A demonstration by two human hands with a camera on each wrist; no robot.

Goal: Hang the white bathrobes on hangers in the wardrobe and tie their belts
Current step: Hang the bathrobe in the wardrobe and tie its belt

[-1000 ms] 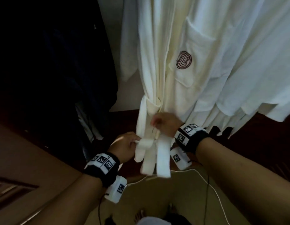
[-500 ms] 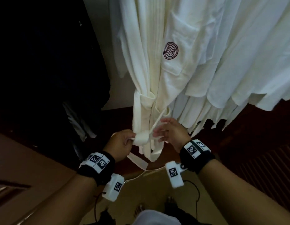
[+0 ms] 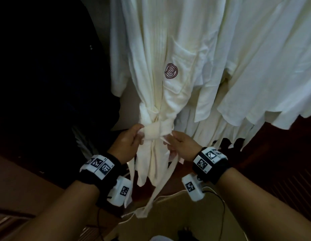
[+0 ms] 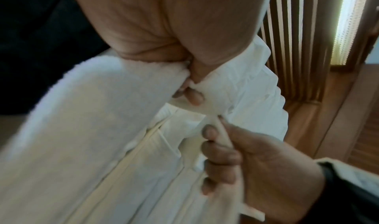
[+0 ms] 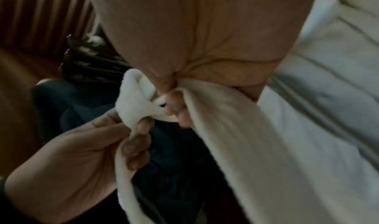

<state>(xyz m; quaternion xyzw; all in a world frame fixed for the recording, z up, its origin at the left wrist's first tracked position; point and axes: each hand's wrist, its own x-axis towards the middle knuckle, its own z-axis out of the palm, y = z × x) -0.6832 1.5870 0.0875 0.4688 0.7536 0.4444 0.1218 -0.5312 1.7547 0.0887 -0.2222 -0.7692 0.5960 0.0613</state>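
A white bathrobe point(image 3: 151, 70) with a dark red round emblem point(image 3: 171, 73) on its pocket hangs in the wardrobe, gathered at the waist by its white belt point(image 3: 156, 131). My left hand point(image 3: 128, 142) grips the belt's left part at the wrap, thumb on top. My right hand point(image 3: 181, 145) pinches the other strand just right of the wrap. Both loose belt ends hang down below my hands point(image 3: 161, 183). In the left wrist view my left hand point(image 4: 184, 88) pinches the belt point(image 4: 102, 114) and the right hand's fingers point(image 4: 221, 154) curl round a strand. In the right wrist view my right hand point(image 5: 174, 107) holds the belt point(image 5: 235, 130).
More white bathrobes point(image 3: 255, 66) hang close on the right. A dark garment point(image 3: 55, 66) hangs at the left. The dark wooden wardrobe floor point(image 3: 273, 162) lies behind the hems. A white cable point(image 3: 168, 197) runs below my wrists. Slatted wood point(image 4: 297, 41) stands at the side.
The hands rose with the belt to the robe's waist and drew apart, pulling the wrap flat across the front. The belt ends now hang straighter below.
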